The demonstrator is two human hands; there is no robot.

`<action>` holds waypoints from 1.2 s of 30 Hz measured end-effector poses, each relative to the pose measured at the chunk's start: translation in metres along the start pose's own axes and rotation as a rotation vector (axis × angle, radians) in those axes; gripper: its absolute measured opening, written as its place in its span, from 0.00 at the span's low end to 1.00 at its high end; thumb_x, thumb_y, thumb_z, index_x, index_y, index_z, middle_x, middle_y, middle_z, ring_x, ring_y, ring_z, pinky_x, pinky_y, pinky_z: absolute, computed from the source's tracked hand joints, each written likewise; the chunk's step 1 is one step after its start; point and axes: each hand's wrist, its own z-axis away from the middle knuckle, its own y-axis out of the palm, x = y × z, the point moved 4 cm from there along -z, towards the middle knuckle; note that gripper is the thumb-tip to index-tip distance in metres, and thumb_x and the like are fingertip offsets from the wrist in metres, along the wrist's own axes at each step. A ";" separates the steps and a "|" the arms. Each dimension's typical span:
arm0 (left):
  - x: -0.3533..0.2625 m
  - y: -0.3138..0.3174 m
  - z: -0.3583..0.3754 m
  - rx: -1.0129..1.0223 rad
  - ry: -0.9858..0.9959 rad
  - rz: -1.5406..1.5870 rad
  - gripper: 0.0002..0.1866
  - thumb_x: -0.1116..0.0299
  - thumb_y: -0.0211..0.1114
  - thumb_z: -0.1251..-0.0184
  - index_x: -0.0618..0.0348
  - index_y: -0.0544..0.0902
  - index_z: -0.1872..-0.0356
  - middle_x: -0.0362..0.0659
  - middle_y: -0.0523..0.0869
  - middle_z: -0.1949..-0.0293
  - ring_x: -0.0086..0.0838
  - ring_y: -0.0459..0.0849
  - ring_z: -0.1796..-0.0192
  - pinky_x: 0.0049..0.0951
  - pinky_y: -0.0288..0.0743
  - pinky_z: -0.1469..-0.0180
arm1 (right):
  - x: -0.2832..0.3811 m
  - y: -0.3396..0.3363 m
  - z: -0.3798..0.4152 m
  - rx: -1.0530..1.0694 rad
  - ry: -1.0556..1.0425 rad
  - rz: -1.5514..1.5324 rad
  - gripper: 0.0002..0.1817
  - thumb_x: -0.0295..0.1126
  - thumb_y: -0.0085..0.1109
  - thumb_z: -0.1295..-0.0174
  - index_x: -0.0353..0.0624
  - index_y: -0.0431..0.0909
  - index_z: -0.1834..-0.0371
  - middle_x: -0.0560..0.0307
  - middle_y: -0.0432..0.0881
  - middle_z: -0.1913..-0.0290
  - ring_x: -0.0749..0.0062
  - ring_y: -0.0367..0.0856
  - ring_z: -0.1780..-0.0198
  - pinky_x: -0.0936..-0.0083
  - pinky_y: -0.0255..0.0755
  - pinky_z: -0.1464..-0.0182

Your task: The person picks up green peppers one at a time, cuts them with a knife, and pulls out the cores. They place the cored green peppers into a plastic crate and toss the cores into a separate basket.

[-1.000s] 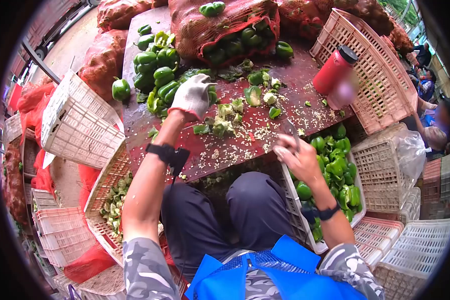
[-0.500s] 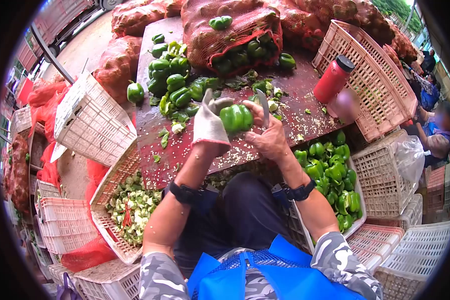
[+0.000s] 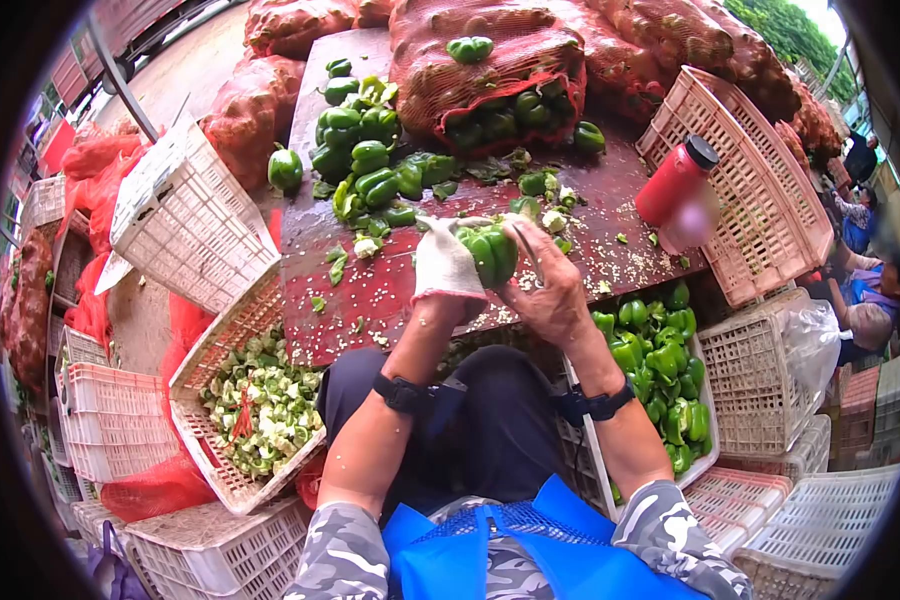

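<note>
My left hand (image 3: pixel 445 262), in a white work glove, grips a green bell pepper (image 3: pixel 490 252) above the near edge of the dark red table (image 3: pixel 390 290). My right hand (image 3: pixel 552 290) is bare and holds a small knife (image 3: pixel 527 250) with its blade against the pepper's right side. A heap of whole green peppers (image 3: pixel 365 150) lies on the table's far left. An open red mesh sack (image 3: pixel 490 75) with more peppers sits at the table's back.
A crate of pepper cores and scraps (image 3: pixel 255 405) stands at my lower left. A white crate of cut green peppers (image 3: pixel 660 370) stands at my right. A red bottle (image 3: pixel 675 180) and a tilted pink crate (image 3: pixel 760 170) occupy the table's right. People (image 3: pixel 865 300) sit at far right.
My left hand picked a pepper from the table and brought it toward me. My right hand rose from the right crate with the knife and now meets the pepper.
</note>
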 end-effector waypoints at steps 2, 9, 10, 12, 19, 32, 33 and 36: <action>-0.014 -0.004 0.005 -0.057 0.133 -0.063 0.35 0.41 0.36 0.19 0.59 0.86 0.57 0.44 0.88 0.61 0.30 0.88 0.62 0.33 0.84 0.59 | -0.001 -0.003 0.002 0.028 0.134 0.011 0.27 0.30 0.72 0.43 0.40 0.78 0.38 0.47 0.86 0.48 0.54 0.84 0.42 0.66 0.78 0.42; -0.038 -0.003 0.019 -0.211 0.733 -0.667 0.12 0.79 0.60 0.38 0.59 0.80 0.54 0.48 0.86 0.59 0.41 0.87 0.56 0.35 0.79 0.49 | 0.016 0.010 0.008 0.159 0.467 -0.199 0.21 0.45 0.50 0.23 0.36 0.80 0.63 0.44 0.80 0.74 0.48 0.79 0.73 0.59 0.72 0.68; -0.037 -0.001 0.021 -0.197 0.794 -0.671 0.12 0.79 0.61 0.39 0.59 0.80 0.54 0.48 0.85 0.60 0.41 0.86 0.56 0.35 0.78 0.49 | 0.013 0.014 0.007 0.185 0.489 -0.125 0.23 0.44 0.46 0.21 0.35 0.77 0.67 0.41 0.78 0.75 0.43 0.77 0.73 0.56 0.69 0.69; -0.034 0.001 0.020 -0.215 0.894 -0.730 0.13 0.79 0.62 0.43 0.61 0.79 0.55 0.49 0.84 0.61 0.44 0.86 0.57 0.35 0.78 0.50 | 0.017 0.017 -0.001 0.161 0.410 -0.048 0.23 0.43 0.45 0.21 0.35 0.76 0.68 0.40 0.77 0.76 0.41 0.78 0.73 0.55 0.69 0.69; -0.006 -0.014 -0.001 -0.137 0.461 -0.354 0.14 0.68 0.50 0.26 0.61 0.84 0.55 0.45 0.88 0.60 0.31 0.86 0.59 0.31 0.79 0.52 | -0.001 0.036 0.023 0.215 0.381 -0.054 0.23 0.41 0.44 0.21 0.36 0.77 0.69 0.39 0.76 0.77 0.37 0.78 0.72 0.52 0.70 0.68; -0.033 -0.006 0.007 0.152 0.368 -0.402 0.19 0.65 0.48 0.25 0.66 0.86 0.56 0.50 0.90 0.66 0.36 0.90 0.67 0.36 0.86 0.61 | -0.010 0.007 0.003 0.072 0.289 -0.188 0.22 0.42 0.55 0.25 0.41 0.76 0.34 0.50 0.85 0.50 0.73 0.82 0.58 0.73 0.77 0.56; -0.028 -0.007 0.003 0.117 0.364 -0.585 0.16 0.67 0.52 0.31 0.63 0.85 0.54 0.50 0.89 0.63 0.38 0.89 0.63 0.37 0.85 0.57 | -0.001 0.010 -0.007 0.069 0.280 -0.146 0.24 0.40 0.56 0.25 0.41 0.73 0.30 0.50 0.84 0.45 0.76 0.82 0.54 0.75 0.77 0.52; 0.000 -0.008 -0.013 -0.058 0.664 -0.958 0.17 0.70 0.62 0.41 0.55 0.81 0.49 0.54 0.84 0.57 0.46 0.84 0.52 0.44 0.77 0.47 | 0.026 0.024 -0.021 0.172 0.392 -0.325 0.24 0.31 0.50 0.27 0.40 0.72 0.29 0.47 0.81 0.38 0.65 0.79 0.39 0.69 0.71 0.35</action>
